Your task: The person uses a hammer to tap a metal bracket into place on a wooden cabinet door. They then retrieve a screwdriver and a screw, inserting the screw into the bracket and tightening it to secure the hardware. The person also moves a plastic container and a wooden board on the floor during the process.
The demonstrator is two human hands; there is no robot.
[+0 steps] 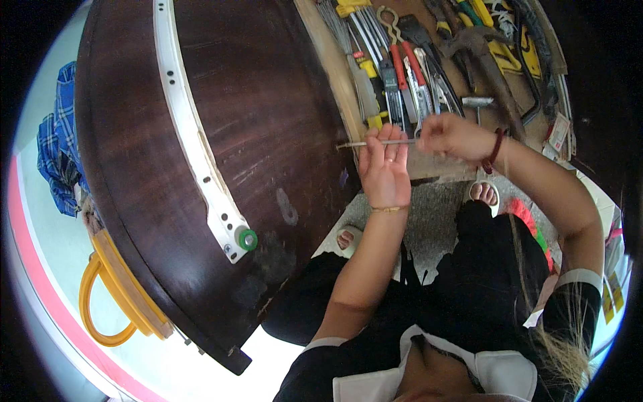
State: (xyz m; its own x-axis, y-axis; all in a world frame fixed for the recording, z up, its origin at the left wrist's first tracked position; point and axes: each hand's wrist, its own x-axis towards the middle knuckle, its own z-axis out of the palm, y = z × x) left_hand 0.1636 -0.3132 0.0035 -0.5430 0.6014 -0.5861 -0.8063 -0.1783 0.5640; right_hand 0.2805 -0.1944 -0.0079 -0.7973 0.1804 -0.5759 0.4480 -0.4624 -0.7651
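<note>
A thin metal rod (399, 141) lies level across the fingers of my left hand (386, 173), which is palm up with the thumb over the rod. Its left end, darker and slightly thicker, sticks out past the thumb towards the dark wooden panel. My right hand (452, 138), a little blurred, has its fingers closed around the right end and hides it. Whether the rod has a handle I cannot tell. Just beyond both hands is the open wooden drawer (341, 95) of tools.
On the dark wooden panel (281, 125) runs a white metal drawer slide (186, 110) with a green roller (247, 240). The drawer holds red-handled pliers (397, 60), a claw hammer (487, 65) and a hacksaw (532, 95). Left of the panel are a yellow handle (90, 296) and blue checked cloth (58, 145).
</note>
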